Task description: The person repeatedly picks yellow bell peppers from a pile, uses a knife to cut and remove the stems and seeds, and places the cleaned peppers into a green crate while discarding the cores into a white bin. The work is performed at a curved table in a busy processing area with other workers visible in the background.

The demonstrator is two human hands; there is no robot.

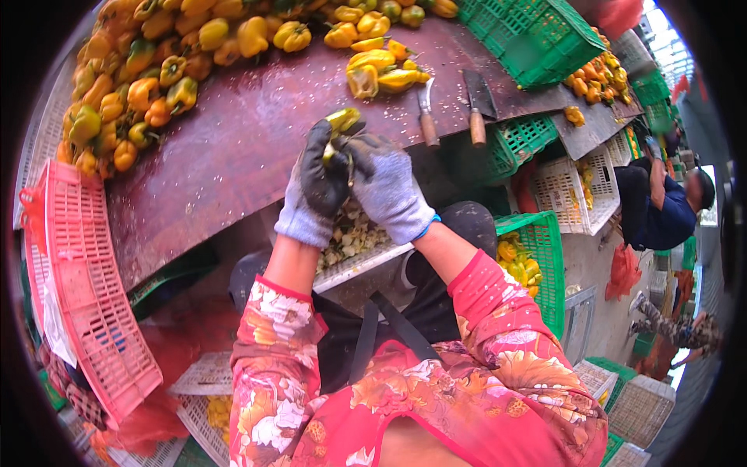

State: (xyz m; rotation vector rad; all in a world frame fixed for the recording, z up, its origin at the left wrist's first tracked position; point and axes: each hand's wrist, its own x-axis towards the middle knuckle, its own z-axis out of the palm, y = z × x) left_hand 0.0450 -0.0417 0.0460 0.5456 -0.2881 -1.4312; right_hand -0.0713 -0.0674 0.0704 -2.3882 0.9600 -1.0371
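Note:
My left hand [315,184], in a grey glove with a dark coated palm, holds a yellow-green bell pepper [343,119] just over the near edge of the purplish-red table [245,146]. Against the same pepper are the curled fingers of my right hand [379,178], gloved alike; they partly hide it. Below both hands, pale pepper cores and scraps [356,236] lie in a white crate [367,262]. Cut yellow peppers [379,67] sit on the table beyond my hands. To their right are a curved knife [428,114] and a broad-bladed knife [478,108], both wooden-handled.
Whole yellow and orange peppers [157,76] are heaped at the far left. A pink crate [96,280] stands at the left table end. Green crates are at far right [531,41] and beside my right knee [545,262]. A person [665,198] sits farther right.

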